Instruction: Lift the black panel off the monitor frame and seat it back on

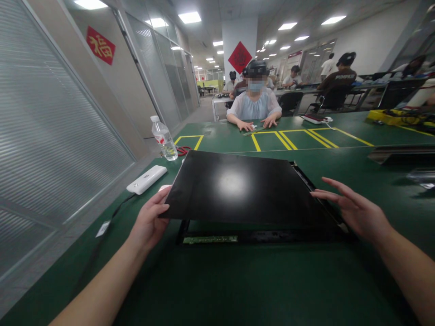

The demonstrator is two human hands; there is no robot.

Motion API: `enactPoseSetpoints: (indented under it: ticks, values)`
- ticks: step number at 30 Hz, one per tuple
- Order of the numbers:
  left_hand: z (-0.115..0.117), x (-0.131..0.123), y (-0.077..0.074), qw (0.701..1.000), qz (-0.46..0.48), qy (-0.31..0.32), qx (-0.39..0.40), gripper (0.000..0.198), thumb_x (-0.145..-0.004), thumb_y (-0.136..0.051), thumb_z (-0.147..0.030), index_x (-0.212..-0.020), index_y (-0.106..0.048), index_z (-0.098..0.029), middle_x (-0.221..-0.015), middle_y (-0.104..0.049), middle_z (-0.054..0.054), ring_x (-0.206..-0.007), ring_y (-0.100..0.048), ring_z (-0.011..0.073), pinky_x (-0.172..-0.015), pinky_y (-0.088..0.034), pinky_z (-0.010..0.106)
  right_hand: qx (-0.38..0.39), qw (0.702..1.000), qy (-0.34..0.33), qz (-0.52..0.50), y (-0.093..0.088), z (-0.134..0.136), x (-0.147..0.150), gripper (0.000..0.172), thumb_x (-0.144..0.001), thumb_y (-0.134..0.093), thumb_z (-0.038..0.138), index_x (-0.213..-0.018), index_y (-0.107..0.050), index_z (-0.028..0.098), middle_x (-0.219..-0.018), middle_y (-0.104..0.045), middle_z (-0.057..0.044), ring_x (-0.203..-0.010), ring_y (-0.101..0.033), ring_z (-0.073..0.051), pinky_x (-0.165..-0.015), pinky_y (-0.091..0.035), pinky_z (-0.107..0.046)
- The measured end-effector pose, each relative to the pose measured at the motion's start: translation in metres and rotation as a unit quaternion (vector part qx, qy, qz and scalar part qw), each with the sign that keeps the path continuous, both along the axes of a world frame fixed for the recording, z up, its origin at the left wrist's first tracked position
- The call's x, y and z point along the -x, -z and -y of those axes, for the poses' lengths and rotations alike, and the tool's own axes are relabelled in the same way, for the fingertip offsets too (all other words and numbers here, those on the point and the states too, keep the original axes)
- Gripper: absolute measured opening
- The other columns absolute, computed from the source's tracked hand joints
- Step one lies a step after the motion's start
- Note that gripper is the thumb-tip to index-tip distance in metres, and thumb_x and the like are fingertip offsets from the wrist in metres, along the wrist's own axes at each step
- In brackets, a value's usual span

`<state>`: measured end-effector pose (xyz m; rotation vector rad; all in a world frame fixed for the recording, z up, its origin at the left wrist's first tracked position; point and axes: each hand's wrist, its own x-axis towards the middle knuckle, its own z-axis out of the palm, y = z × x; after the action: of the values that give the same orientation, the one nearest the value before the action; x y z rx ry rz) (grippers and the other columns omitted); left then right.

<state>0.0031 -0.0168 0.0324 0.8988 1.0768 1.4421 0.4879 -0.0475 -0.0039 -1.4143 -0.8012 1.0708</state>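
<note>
A black screen panel point(238, 190) tilts above a black frame point(272, 236), its left side raised and its right side low in the frame. My left hand point(149, 219) is closed on the panel's left edge, thumb on top. My right hand point(356, 210) is open at the right side, fingers stretched out, with fingertips at the panel's and frame's right edge. Along the near side of the frame shows a green circuit board strip point(210, 239). The panel hides most of the frame's inside.
On the green table point(217, 285) a white power bank point(147, 179) with a black cable and a water bottle point(164, 138) stand at the left. Across sits a masked person point(254, 102), hands on the table. Dark metal strips point(401, 155) and a yellow tray point(390, 118) lie right.
</note>
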Motion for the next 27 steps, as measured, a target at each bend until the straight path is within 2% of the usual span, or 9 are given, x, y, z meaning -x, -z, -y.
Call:
enactPoseSetpoints:
  ticks: [3,13,18,22,27]
  values:
    - [0.001,-0.002,0.003,1.000,-0.003,0.016,0.005,0.048,-0.052,-0.088,-0.018,-0.100,-0.086,-0.019,-0.099,-0.086,0.005,-0.082,-0.076,0.0209,-0.070,-0.061,0.024,-0.002,1.000,0.011,0.017,0.002,-0.002,0.000,0.063,-0.076,-0.061,0.064,-0.132,-0.062,0.034,-0.102,-0.084,-0.008,-0.140,-0.060,-0.032,-0.125,-0.033,-0.057]
    - [0.002,0.000,0.016,0.998,-0.027,0.045,0.037,0.051,-0.059,-0.090,-0.020,-0.109,-0.082,-0.018,-0.110,-0.085,0.009,-0.103,-0.077,0.0286,-0.076,-0.060,0.028,-0.003,0.998,0.026,0.059,0.006,-0.004,-0.007,0.063,-0.073,-0.063,0.070,-0.125,-0.063,0.034,-0.096,-0.084,-0.006,-0.137,-0.062,-0.034,-0.127,-0.028,-0.056]
    - [0.002,0.000,0.020,0.997,-0.012,0.062,0.047,0.051,-0.060,-0.094,-0.020,-0.110,-0.082,-0.020,-0.114,-0.085,0.007,-0.103,-0.078,0.0274,-0.075,-0.061,0.026,-0.001,0.997,0.036,0.064,0.005,-0.004,-0.008,0.062,-0.070,-0.064,0.072,-0.119,-0.065,0.033,-0.094,-0.084,-0.006,-0.137,-0.061,-0.035,-0.127,-0.027,-0.057]
    - [0.002,0.000,0.022,0.996,-0.006,0.065,0.056,0.053,-0.058,-0.096,-0.019,-0.109,-0.083,-0.022,-0.117,-0.084,0.007,-0.108,-0.078,0.0287,-0.077,-0.063,0.026,0.003,0.996,0.050,0.071,0.006,-0.005,-0.010,0.059,-0.070,-0.063,0.072,-0.115,-0.065,0.033,-0.093,-0.083,-0.005,-0.136,-0.061,-0.037,-0.127,-0.025,-0.059]
    - [0.002,0.000,0.023,0.994,-0.011,0.087,0.068,0.055,-0.061,-0.098,-0.021,-0.113,-0.082,-0.023,-0.122,-0.083,0.008,-0.117,-0.076,0.0323,-0.083,-0.063,0.030,-0.024,0.992,0.020,0.121,0.014,-0.008,-0.021,0.051,-0.078,-0.059,0.070,-0.111,-0.065,0.032,-0.096,-0.083,-0.006,-0.133,-0.064,-0.038,-0.122,-0.031,-0.059]
